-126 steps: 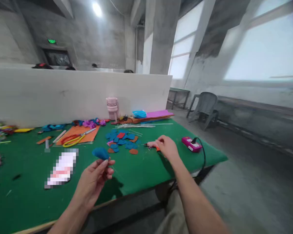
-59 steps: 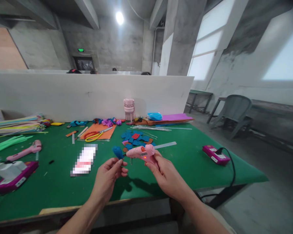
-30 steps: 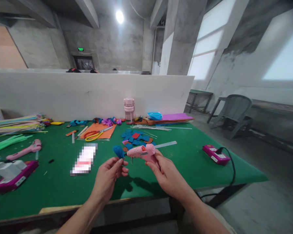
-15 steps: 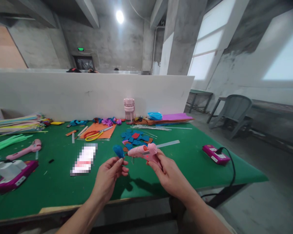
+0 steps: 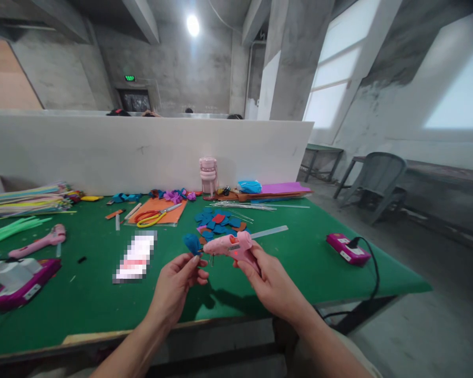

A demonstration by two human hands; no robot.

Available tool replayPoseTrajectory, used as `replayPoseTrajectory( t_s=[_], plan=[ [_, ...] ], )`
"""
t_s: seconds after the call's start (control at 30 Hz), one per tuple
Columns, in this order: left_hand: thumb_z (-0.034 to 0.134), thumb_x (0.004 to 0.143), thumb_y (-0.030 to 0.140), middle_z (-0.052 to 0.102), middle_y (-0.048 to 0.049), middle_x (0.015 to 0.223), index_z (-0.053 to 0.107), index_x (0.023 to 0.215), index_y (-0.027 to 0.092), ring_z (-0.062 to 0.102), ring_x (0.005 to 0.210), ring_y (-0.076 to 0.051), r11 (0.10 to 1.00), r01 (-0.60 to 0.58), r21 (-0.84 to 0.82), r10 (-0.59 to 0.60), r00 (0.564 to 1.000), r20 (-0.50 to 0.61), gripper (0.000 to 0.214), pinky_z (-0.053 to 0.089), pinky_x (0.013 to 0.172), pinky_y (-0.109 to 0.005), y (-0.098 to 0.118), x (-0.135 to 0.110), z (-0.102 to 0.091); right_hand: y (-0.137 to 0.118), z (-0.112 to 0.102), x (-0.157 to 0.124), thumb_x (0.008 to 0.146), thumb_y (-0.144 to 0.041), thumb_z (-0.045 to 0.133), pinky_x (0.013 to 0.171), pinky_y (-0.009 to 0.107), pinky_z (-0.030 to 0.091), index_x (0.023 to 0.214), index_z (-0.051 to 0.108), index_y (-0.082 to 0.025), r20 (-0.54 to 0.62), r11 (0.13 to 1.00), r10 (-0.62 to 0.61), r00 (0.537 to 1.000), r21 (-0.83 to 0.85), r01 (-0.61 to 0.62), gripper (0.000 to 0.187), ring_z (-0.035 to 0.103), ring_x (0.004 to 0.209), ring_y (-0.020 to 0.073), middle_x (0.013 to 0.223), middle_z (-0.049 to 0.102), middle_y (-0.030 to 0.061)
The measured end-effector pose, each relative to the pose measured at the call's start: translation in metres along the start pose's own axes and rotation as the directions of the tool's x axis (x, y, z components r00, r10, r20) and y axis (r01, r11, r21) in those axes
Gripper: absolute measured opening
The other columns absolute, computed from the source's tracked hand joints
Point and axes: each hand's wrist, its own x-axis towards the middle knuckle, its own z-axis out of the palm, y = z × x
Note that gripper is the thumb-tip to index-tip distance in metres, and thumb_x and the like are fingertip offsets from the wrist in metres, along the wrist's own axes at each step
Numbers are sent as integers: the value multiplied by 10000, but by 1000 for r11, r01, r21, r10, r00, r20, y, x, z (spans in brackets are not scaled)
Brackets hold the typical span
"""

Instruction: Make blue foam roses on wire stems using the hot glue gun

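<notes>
My left hand (image 5: 177,285) pinches a small blue felt flower bud (image 5: 191,243) by its base, held up over the green table (image 5: 82,294). My right hand (image 5: 270,281) grips a pink glue gun (image 5: 230,245) with a clear glue stick jutting from its back. The gun's nozzle points left and touches the bud. A red light glows on the gun's body. Behind them lies a pile of blue, red and brown felt petals (image 5: 217,222).
Scissors (image 5: 153,216) rest on an orange sheet. A second pink glue gun (image 5: 39,242) and a magenta box (image 5: 18,281) lie at left; a magenta power unit (image 5: 347,249) with a black cable at right. A pink bottle (image 5: 208,176) stands by the white partition. People's heads show behind it.
My right hand picked up the pink glue gun from the table and brought its nozzle to the blue bud in my left hand. In the last second both hands barely shift.
</notes>
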Motion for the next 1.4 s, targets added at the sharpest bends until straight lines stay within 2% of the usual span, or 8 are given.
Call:
replayPoseTrajectory(
  t_s=[0.3,0.63,0.87,1.0,1.1,1.2,1.3,1.4],
  plan=[
    [673,706,286,663,-55,757,576,795,110,602,565,-107,1000,-4,6,4,1000,-1,221,499,515,-211,1,0,2,-1,0,-1,893,-274,402,786,303,444,1232,429,-164,9,1000,0,1000,17,0,357,596,914,208,1014,624,100],
    [668,712,290,661,-53,760,588,807,109,603,569,-108,1000,-7,7,7,1000,1,220,503,523,-217,0,1,2,1,1,0,886,-277,414,763,297,437,1155,470,-152,-26,999,32,999,31,-31,302,588,893,207,947,636,92],
    [666,714,281,660,-51,760,585,784,109,599,562,-104,1000,-9,7,9,1000,6,203,497,511,-208,2,-1,3,0,-1,0,873,-301,432,644,265,428,957,557,-171,8,996,43,999,83,-43,198,572,701,166,837,623,66],
    [665,717,282,663,-52,759,595,793,110,599,559,-103,1000,-6,5,6,1000,4,201,497,504,-203,2,-1,4,1,-7,2,868,-360,443,504,230,393,995,531,-176,49,950,127,991,281,-136,240,476,525,104,788,600,37],
    [674,709,278,665,-51,759,602,793,111,594,553,-98,1000,0,-19,0,1000,15,200,496,499,-200,3,-1,5,10,-14,6,858,-413,447,449,207,367,1011,502,-181,101,805,219,971,544,-238,283,416,471,74,769,591,20],
    [684,699,272,665,-48,761,607,790,112,588,547,-95,999,13,-44,-12,1000,28,199,498,493,-202,5,-3,6,32,-26,9,809,-425,528,450,197,353,933,516,-165,119,684,322,939,656,-318,289,415,439,69,605,558,-14],
    [685,697,268,666,-48,763,613,791,112,587,546,-96,999,21,-47,-19,999,33,196,498,492,-203,7,-5,7,64,-41,11,727,-443,615,496,202,387,896,535,-174,58,643,483,874,653,-399,327,522,510,100,585,560,-18],
    [687,693,271,666,-49,762,619,796,112,588,547,-97,999,25,-44,-24,999,38,201,495,491,-202,8,-7,7,97,-55,10,625,-472,673,519,216,399,811,581,-155,-69,698,583,809,552,-456,379,539,553,111,634,566,-3]
  ],
)
